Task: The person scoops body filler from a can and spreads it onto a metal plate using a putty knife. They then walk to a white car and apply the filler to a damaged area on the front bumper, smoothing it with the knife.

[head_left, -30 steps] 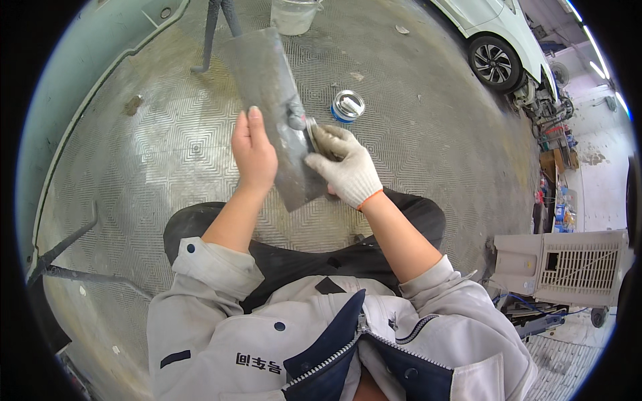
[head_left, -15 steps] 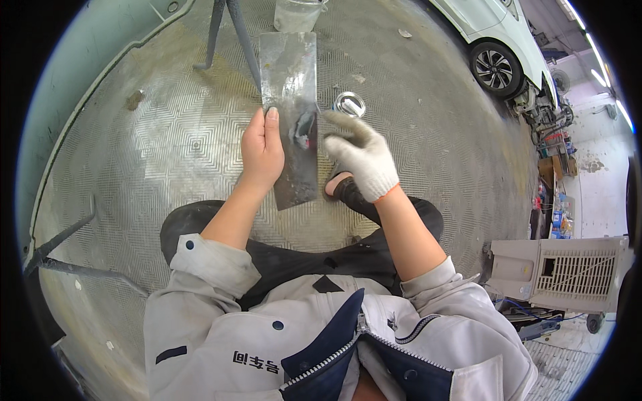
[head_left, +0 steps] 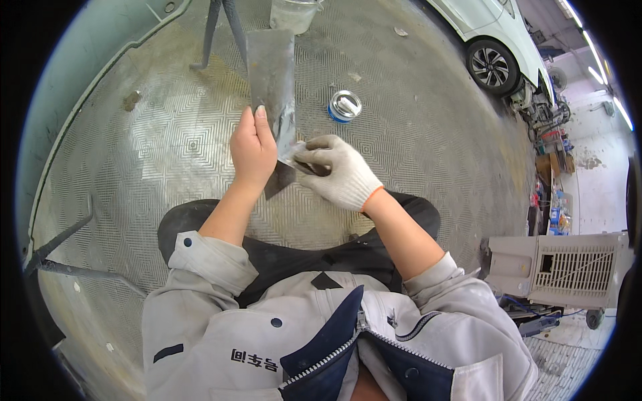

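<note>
Left hand (head_left: 254, 146), bare, grips the long gray plate (head_left: 271, 73) over the floor (head_left: 421, 147), thumb on top; white-gloved right hand (head_left: 338, 170) pinches a thin flat scraper (head_left: 286, 158) against the plate's lower part; 1 round can (head_left: 337, 111) sits to the right.

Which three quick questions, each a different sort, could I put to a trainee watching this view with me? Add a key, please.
1. Which is gloved: the left hand or the right hand?
2. True or false: the round tin stands on the floor to the right of the grey plate.
3. Just past the plate's top edge in the picture stands: A) a stepladder; B) a pale bucket; C) a broom.

Key:
1. The right hand; the left is bare.
2. True.
3. B.
</note>
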### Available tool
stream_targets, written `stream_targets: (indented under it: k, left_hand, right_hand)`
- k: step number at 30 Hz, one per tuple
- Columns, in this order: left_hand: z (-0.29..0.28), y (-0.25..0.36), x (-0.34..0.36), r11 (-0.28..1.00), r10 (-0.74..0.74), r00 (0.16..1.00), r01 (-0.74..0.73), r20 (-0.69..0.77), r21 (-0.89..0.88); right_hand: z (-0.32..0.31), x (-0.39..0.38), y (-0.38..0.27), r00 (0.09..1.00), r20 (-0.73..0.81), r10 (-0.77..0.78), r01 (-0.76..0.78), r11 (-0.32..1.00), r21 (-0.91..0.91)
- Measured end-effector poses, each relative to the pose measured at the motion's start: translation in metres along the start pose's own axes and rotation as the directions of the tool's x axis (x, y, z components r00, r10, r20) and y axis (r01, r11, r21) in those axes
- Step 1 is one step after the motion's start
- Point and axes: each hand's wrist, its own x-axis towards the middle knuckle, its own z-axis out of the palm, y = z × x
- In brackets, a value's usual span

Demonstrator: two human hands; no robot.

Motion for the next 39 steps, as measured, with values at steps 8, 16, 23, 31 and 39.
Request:
stream_targets:
  k: [8, 16, 23, 31, 39]
  left_hand:
    - [0.003, -0.009, 0.007, 0.850, -0.288, 0.952, 0.203, -0.106, -0.486]
    - [-0.010, -0.013, 0.019, 0.909, -0.202, 0.949, 0.090, -0.241, -0.407]
    - [0.007, 0.006, -0.004, 0.934, -0.191, 0.978, 0.155, -0.081, -0.323]
    - [-0.004, 0.007, -0.010, 0.978, 0.073, 0.972, -0.026, 0.223, -0.207]
    - [0.012, 0.011, -0.013, 0.760, -0.349, 0.933, 0.336, 0.087, -0.556]
  right_hand:
    - [0.017, -0.006, 0.020, 0.958, 0.055, 0.282, -0.286, 0.920, 0.266]
    - [0.001, -0.022, 0.059, 0.882, 0.040, 0.470, -0.278, 0.450, 0.849]
    - [0.029, -0.013, 0.044, 0.881, 0.064, 0.470, -0.435, 0.747, 0.502]
    - [-0.017, 0.009, 0.032, 0.835, -0.307, 0.457, -0.087, 0.661, 0.746]
    - [0.021, -0.006, 0.026, 0.980, -0.139, 0.141, -0.027, 0.791, 0.611]
